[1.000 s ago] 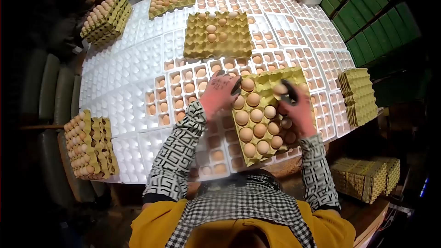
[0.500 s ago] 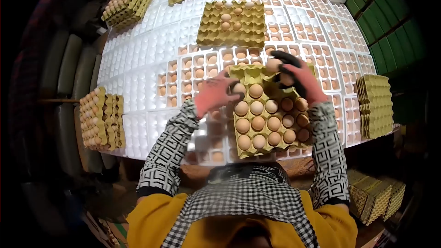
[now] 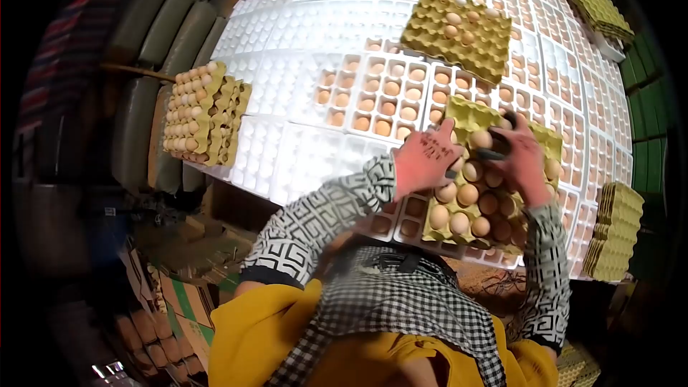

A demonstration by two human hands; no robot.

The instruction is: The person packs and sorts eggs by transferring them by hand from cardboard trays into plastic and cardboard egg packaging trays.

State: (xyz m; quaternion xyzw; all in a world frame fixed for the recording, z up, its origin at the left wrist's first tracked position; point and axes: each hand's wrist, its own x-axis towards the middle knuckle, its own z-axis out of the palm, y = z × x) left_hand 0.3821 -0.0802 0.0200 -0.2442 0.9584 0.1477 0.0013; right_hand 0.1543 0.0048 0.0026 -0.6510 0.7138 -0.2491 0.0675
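Observation:
My right hand (image 3: 521,158), in a pink glove with dark fingertips, is curled over the upper part of a yellow pulp egg tray (image 3: 467,109). Its fingers grip a brown egg (image 3: 481,139); a second egg (image 3: 506,123) shows among them. My left hand (image 3: 428,160), gloved alike, is bent at the tray's left side, its fingers closed by the eggs; what they hold is hidden. Brown eggs (image 3: 468,194) fill the lower rows of the tray, which lies on white moulded trays.
White trays holding eggs (image 3: 391,88) cover the table's right and middle; bare-celled white trays (image 3: 301,32) lie left. A partly filled pulp tray (image 3: 459,32) sits beyond my hands. Stacked egg-filled trays (image 3: 192,118) stand left, pulp-tray stacks (image 3: 615,233) right.
The view has turned, so the table appears shifted right. My right hand has drawn lower over the tray with its eggs; my left hand stays at the tray's left side.

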